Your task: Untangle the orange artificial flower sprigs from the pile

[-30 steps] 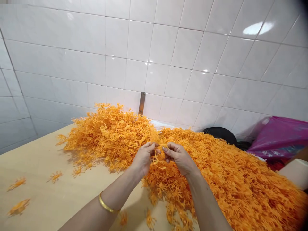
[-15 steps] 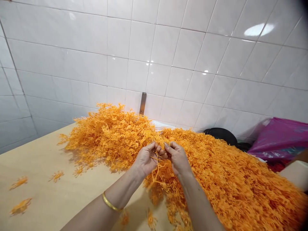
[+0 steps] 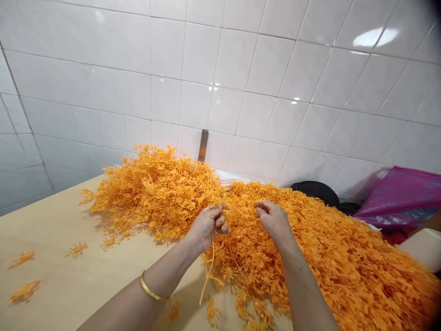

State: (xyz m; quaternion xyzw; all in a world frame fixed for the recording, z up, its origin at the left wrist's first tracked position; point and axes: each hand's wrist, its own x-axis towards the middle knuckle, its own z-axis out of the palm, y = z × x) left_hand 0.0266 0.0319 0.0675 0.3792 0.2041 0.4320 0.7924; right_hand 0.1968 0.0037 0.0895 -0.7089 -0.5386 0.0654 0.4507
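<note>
Stem (image 3: pixel 208 276), orange, hangs below left hand (image 3: pixel 204 225), fingers gripping it | right hand (image 3: pixel 276 224): fingers curled, hold unclear | sprig pile (image 3: pixel 320 248) beyond

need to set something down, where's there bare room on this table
Bare table runs from the loose orange pieces at left to the left forearm, and beyond those pieces to the table's far edge. Center and right are crowded: the orange heap spreads there, with black discs and a purple bag behind.
</note>
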